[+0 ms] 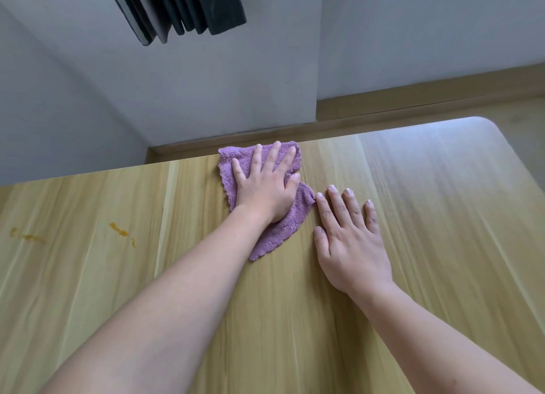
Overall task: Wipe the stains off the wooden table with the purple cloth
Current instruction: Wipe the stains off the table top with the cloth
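The purple cloth (277,231) lies on the wooden table (427,216) near its far edge. My left hand (265,184) presses flat on the cloth with its fingers spread, the thumb tucked against a fold. My right hand (351,240) rests flat on the bare wood just right of the cloth, fingers apart, holding nothing. Orange-yellow stains (122,233) sit on the table to the left, with a second smear (29,237) near the left border.
The table's far edge runs along a grey wall, and its rounded far right corner (483,122) overhangs a wooden floor. Dark folded panels (177,7) hang at the top of the view.
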Available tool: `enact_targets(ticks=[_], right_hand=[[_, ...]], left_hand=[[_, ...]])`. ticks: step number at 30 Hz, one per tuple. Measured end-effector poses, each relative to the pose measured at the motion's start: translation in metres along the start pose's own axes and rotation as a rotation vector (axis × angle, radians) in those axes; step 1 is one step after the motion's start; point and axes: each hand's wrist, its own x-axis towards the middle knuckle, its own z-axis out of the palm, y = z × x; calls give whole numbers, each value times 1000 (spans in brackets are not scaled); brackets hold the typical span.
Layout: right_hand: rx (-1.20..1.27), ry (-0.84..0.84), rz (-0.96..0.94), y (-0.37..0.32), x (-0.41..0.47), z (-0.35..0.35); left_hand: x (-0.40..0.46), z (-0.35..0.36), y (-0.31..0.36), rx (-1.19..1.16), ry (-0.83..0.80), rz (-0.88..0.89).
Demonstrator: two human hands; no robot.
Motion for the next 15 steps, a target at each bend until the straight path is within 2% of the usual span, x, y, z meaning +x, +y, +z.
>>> enact_targets(ticks=[2,6,8,11,15], right_hand=[[-18,-3,-1,0,0,0],[-12,-4,-1,1,2,2],[-3,-6,3,2,1,3],[-2,-10,7,3,2,3],[-7,-11,10,1,2,1]], left_hand=[[1,0,-9,-15,25,-25],[14,-9,-44,-117,64,-414],[14,-9,-47,-117,66,-506],[4,-8,-31,-91,54,-374],[-36,2,-19,-2,24,21]])
